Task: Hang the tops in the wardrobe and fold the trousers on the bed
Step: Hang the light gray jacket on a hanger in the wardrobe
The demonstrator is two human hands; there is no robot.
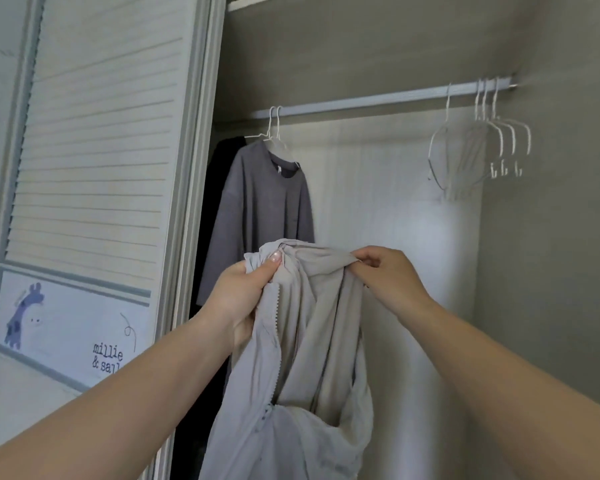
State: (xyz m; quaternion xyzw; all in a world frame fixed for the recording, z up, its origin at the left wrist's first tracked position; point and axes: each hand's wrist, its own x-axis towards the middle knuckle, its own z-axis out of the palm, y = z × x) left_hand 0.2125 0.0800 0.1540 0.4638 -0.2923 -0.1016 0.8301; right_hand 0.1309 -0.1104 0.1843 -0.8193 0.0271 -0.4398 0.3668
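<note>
Pale grey zip-up top (pixel 305 341) hangs bunched, pinched between left hand (pixel 243 289) and right hand (pixel 385 271) fingers, likely to find its shoulders; empty hangers (pixel 482 147) above.

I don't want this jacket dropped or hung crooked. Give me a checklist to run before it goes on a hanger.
1. Left hand grips the beige zip jacket: ok.
2. Right hand pinches the jacket's top edge: ok.
3. Empty white hangers at the right end of the rail: ok.
4. Free rail space between the grey top and those hangers: ok.
5. Jacket spread out, shoulders found: not ok, bunched and twisted.
6. Zip done up or open: cannot tell.
</note>
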